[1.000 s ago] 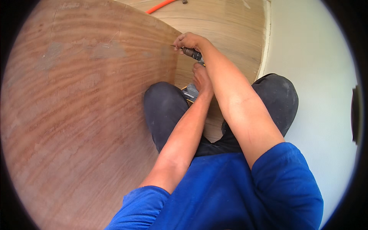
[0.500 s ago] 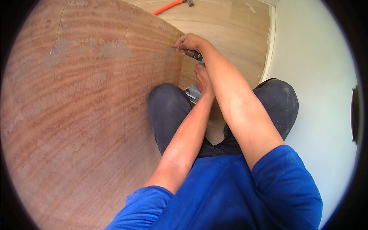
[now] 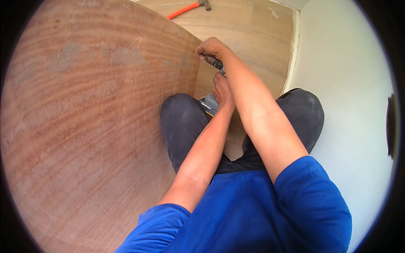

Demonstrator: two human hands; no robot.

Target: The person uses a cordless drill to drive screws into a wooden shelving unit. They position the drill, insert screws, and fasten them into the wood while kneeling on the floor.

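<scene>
Low between my knees my left hand (image 3: 222,89) is closed round the handle of a cordless drill (image 3: 214,62), whose dark chuck faces the wood panel at the left. Its grey base shows below that hand. My right arm crosses over the left one. At the drill's front, the fingers of my right hand (image 3: 212,47) pinch a thin metal bit (image 3: 194,52), and its tip pokes out past them close to the panel's edge. Whether a screw sits on the bit is too small to tell. My wrist and fingers partly cover the drill body.
The upright reddish-brown wood panel (image 3: 97,105) with grey smears fills the left side. Behind it, a hammer (image 3: 187,9) with an orange handle lies on the pale wood floor (image 3: 249,38). A white wall (image 3: 346,109) stands close on my right.
The drill and both hands have shifted very slightly, with a bit more of the chuck and base showing. My right arm has moved a little to the left. My grips look the same.
</scene>
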